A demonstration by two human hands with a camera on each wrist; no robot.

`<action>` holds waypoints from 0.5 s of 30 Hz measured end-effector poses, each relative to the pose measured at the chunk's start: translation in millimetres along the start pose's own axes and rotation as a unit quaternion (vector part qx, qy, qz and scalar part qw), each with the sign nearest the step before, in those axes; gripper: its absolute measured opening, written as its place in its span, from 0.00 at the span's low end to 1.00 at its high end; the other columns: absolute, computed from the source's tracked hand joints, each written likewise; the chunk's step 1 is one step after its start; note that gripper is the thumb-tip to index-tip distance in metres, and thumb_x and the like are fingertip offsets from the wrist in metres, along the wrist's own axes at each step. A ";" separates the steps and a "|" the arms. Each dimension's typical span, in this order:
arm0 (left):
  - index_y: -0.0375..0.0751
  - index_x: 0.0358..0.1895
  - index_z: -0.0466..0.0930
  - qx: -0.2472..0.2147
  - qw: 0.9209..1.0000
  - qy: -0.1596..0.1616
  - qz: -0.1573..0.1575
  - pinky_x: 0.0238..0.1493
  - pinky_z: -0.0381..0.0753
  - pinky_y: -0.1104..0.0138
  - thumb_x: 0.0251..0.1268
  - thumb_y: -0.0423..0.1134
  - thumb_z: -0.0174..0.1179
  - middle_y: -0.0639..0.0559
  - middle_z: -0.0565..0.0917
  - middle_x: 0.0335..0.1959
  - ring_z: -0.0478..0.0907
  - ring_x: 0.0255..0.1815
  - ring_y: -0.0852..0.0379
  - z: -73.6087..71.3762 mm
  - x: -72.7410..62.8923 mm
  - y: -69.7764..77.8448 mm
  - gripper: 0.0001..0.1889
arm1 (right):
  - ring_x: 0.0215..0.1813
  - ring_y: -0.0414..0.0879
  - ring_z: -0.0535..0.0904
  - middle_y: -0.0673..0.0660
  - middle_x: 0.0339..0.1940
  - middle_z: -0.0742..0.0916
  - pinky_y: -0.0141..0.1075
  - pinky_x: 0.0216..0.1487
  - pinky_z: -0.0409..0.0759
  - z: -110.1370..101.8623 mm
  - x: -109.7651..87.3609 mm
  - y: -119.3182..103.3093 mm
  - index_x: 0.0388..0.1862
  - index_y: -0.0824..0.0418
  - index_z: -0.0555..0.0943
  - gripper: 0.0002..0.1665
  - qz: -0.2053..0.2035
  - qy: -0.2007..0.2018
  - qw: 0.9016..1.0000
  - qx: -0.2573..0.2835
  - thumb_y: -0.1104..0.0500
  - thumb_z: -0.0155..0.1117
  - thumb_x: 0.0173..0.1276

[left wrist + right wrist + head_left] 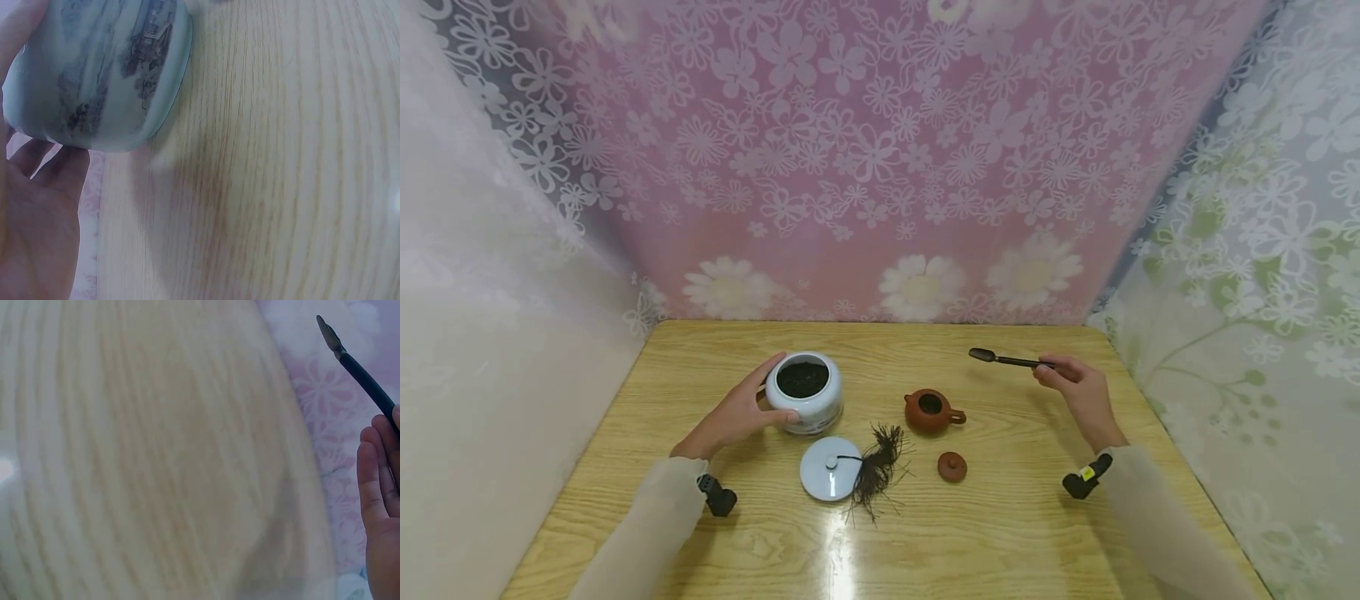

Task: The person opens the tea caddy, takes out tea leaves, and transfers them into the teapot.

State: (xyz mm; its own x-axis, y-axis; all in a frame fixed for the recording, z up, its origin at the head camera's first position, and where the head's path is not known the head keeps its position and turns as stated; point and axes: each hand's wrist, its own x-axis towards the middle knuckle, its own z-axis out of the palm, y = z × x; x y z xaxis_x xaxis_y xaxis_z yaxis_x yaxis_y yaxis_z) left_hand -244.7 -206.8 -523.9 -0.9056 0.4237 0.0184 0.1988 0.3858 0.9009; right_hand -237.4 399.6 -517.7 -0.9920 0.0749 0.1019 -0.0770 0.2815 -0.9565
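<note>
My left hand (pixel 747 415) grips a white porcelain jar (pixel 822 414) from its left side, thumb at the front and fingers behind. Dark loose tea leaves (pixel 803 379) show inside its open mouth. A dark landscape picture is painted on the jar wall (pixel 106 69) in the left wrist view. On the right, my right hand (pixel 1081 398) pinches the handle end of a dark tea scoop (pixel 1011 361), its small bowl pointing left above the table. Between the hands stands a brown clay teapot (pixel 927 412), lid off, spout to the left, with something dark inside.
The jar's white lid (pixel 827 475) lies in front of the jar, a dark tassel (pixel 878 468) tied to its knob. The teapot's small clay lid (pixel 952 467) rests in front of the pot. Flowered cloth (pixel 880 167) hangs behind the wooden table (pixel 1000 542) and along both sides.
</note>
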 end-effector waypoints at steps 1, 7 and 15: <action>0.55 0.92 0.44 0.000 1.000 0.000 -0.001 0.84 0.61 0.33 0.65 0.52 0.81 0.47 0.49 0.92 0.51 0.91 0.35 -0.2 -0.4 0.2 0.62 | 0.52 0.35 0.92 0.48 0.53 0.95 0.26 0.60 0.86 -0.8 -1.0 3.6 0.73 0.63 0.82 0.29 0.007 0.004 1.000 -0.003 0.50 0.71 0.80; 0.53 0.92 0.43 0.007 1.000 -0.003 -0.005 0.84 0.58 0.31 0.65 0.52 0.81 0.45 0.48 0.92 0.51 0.91 0.33 -1.7 -2.9 -1.7 0.63 | 0.55 0.38 0.91 0.47 0.53 0.94 0.26 0.58 0.87 -4.3 -7.7 19.7 0.76 0.67 0.78 0.36 0.037 0.009 0.999 -0.033 0.47 0.71 0.80; 0.56 0.92 0.43 0.009 1.000 -0.008 -0.003 0.84 0.57 0.30 0.65 0.53 0.80 0.45 0.48 0.92 0.50 0.91 0.33 -3.2 -6.4 -3.0 0.62 | 0.52 0.33 0.89 0.37 0.47 0.92 0.24 0.54 0.86 -4.1 -14.2 29.7 0.76 0.68 0.78 0.39 0.058 0.004 0.997 -0.053 0.43 0.72 0.79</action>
State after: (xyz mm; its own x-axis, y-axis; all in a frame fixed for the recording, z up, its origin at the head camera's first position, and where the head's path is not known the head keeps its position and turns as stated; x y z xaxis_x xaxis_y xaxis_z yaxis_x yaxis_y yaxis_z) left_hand -240.7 -213.3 -525.3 -0.9003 0.4352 0.0066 0.2009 0.4022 0.8932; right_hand -225.1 410.8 -546.5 -0.9927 0.1209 -0.0042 0.0489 0.3692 -0.9281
